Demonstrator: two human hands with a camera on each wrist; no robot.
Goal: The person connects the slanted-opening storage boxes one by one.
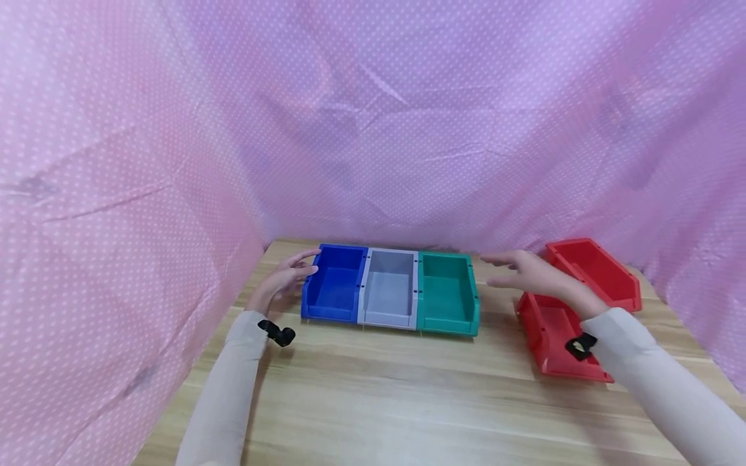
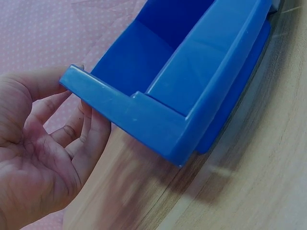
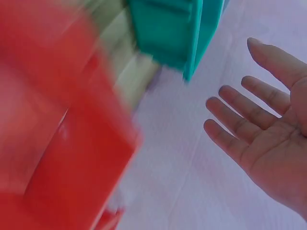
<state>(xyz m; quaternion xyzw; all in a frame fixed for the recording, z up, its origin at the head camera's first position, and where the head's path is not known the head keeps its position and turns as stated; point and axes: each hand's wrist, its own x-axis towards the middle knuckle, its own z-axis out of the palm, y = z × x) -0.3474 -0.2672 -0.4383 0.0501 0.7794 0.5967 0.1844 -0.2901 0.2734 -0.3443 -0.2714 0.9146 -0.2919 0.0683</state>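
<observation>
A blue bin (image 1: 335,285), a grey bin (image 1: 389,288) and a green bin (image 1: 447,291) stand side by side on the wooden table. At the blue bin's left side, my left hand (image 1: 287,275) pinches the rim, thumb over the edge. The left wrist view has the blue bin (image 2: 139,115) close up, with the fingers of the left hand (image 2: 53,139) curled under its lip and the fingertips partly hidden. My right hand (image 1: 527,272) hovers right of the green bin with nothing in it. Its fingers are spread and relaxed in the right wrist view, apart from the green bin (image 3: 165,33).
Two red bins sit on the right under and beside my right forearm: a rear one (image 1: 603,272) and a front one (image 1: 556,336), set at angles. Pink dotted cloth (image 1: 373,162) hangs around the table's back and sides. Bare wood (image 1: 373,395) shows in front of the row.
</observation>
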